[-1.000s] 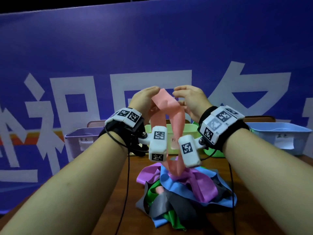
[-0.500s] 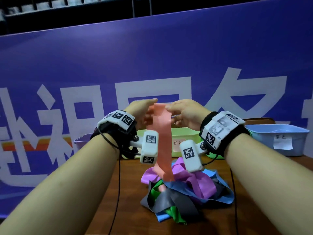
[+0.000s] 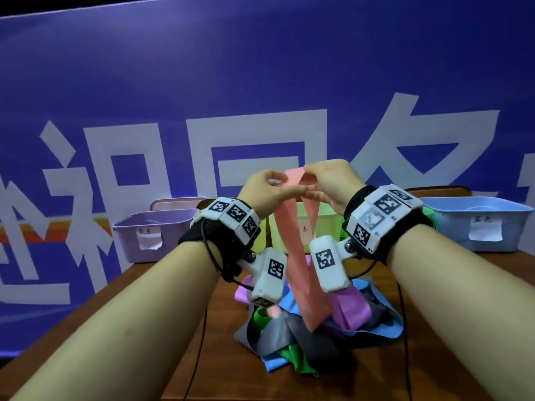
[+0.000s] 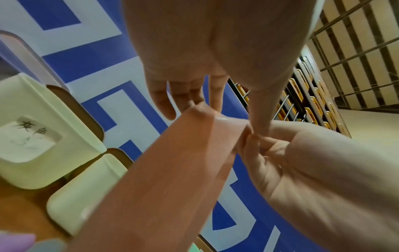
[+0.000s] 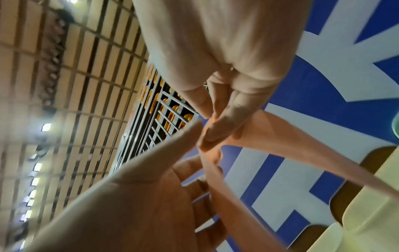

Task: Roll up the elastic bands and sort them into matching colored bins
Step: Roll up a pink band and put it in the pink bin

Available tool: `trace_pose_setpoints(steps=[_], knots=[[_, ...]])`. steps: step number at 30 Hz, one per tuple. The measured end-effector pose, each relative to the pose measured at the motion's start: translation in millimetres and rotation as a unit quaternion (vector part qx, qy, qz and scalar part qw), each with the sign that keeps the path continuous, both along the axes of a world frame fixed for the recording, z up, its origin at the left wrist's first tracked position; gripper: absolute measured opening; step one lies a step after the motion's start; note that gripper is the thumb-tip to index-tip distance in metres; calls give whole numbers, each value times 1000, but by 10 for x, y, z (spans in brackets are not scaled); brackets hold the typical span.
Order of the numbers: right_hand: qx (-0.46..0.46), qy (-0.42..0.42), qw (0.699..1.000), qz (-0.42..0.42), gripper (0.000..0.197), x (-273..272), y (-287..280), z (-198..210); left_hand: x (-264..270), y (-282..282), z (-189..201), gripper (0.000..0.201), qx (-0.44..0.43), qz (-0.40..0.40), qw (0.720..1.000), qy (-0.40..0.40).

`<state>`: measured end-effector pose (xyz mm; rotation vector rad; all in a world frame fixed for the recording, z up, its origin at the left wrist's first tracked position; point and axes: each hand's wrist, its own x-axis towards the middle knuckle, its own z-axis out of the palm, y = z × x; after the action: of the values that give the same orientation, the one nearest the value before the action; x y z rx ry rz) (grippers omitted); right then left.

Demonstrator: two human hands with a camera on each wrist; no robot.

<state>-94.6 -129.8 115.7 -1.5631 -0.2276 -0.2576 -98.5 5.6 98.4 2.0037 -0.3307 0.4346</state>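
Note:
A salmon-pink elastic band (image 3: 292, 250) hangs in two strands from both raised hands, its lower end reaching the pile of bands (image 3: 341, 316) on the table. My left hand (image 3: 278, 189) pinches the top fold from the left. My right hand (image 3: 315, 180) pinches it from the right, fingertips nearly touching the left ones. In the left wrist view the pink band (image 4: 172, 170) runs up to my left hand (image 4: 215, 110). In the right wrist view my right hand (image 5: 211, 129) has thumb and fingers closed on the pink band (image 5: 280, 136).
A purple bin (image 3: 130, 241), a pale green bin (image 3: 327, 224) and a blue bin (image 3: 451, 227) stand in a row at the wooden table's (image 3: 220, 357) far edge. The pile holds purple, blue, grey and green bands. A blue banner wall rises behind.
The pink band hung as one flat strip half a second ago; now it falls in two strands from a fold at the top. Both hands stayed raised and close together.

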Motion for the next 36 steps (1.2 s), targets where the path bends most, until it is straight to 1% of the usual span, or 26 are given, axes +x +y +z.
trace_pose_setpoints(steps=[2,5,6,7,9,11,13,14,16,18,20,22,25,27,29,30,32,34,36], knots=[[-74,-22,997,-6,24,16,13,-22,80,-2,-40,43,2,8,1000,11],[-181,-37,983,-2,28,16,36,-57,169,-12,-76,12,7,20,1000,8],[-221,-46,974,-10,29,29,36,-73,178,-11,-79,7,8,21,1000,10],[-241,-58,968,-29,30,57,19,-88,191,-6,-85,8,8,19,1000,14],[-254,-73,962,-65,31,133,-42,-125,221,15,-98,7,-11,3,999,38],[-283,-77,953,-71,26,204,-101,-159,224,44,-105,10,-72,-55,993,81],[-306,-72,946,-75,19,274,-140,-187,239,92,-107,19,-133,-112,978,119],[-302,-68,948,-77,17,316,-157,-203,244,117,-96,21,-156,-128,971,128],[-266,-59,960,-65,13,394,-169,-241,248,148,-73,22,-186,-144,962,141],[-221,-60,972,-42,11,445,-148,-279,260,166,-67,27,-201,-142,958,150],[-195,-70,978,-24,17,470,-113,-308,275,173,-78,33,-214,-129,954,164],[-195,-77,978,-18,27,489,-82,-324,269,174,-89,37,-230,-121,949,177],[-183,-82,980,-14,30,464,-62,-316,254,184,-111,38,-240,-113,947,183],[-150,-78,985,17,32,403,-68,-308,244,192,-125,39,-236,-116,946,188],[-142,-80,985,54,26,330,-54,-308,239,198,-132,41,-232,-122,945,196],[-139,-87,985,55,18,319,-43,-311,227,194,-131,42,-229,-131,944,200],[-113,-99,988,29,2,322,-21,-297,216,182,-122,43,-221,-150,943,200],[-99,-99,990,12,4,343,-4,-282,203,155,-114,37,-206,-143,951,181],[-111,-97,989,14,3,331,16,-263,219,135,-108,33,-206,-102,960,160]])
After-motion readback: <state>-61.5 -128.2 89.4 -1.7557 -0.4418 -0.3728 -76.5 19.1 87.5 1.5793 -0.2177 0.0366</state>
